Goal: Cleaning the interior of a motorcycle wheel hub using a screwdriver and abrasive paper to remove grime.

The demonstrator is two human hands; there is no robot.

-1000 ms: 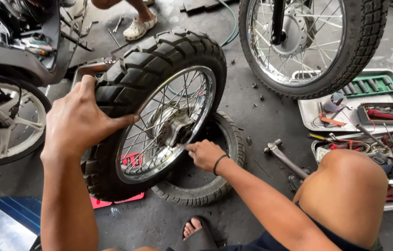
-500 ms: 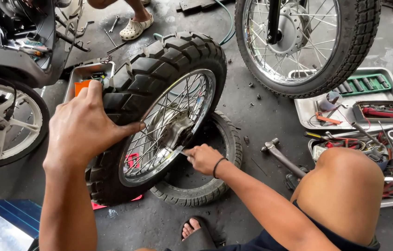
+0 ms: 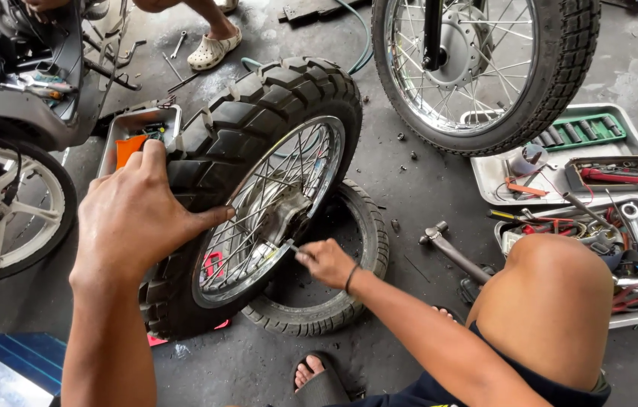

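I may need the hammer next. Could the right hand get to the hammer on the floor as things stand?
Probably yes: the right hand is at the wheel rim, and the hammer lies on bare floor just beside it, nothing between, though the hand would first drop its small tool.

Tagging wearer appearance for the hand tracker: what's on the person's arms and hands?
Both forearms are bare, no sleeves or gloves. The left hand has no rings or bands visible. The right hand has a thin dark band around the wrist. No watch in view.

A second spoked motorcycle wheel (image 3: 485, 68) stands at the top right. Metal trays of tools (image 3: 568, 162) sit on the concrete floor (image 3: 409, 188). A hammer (image 3: 451, 252) lies nearby.
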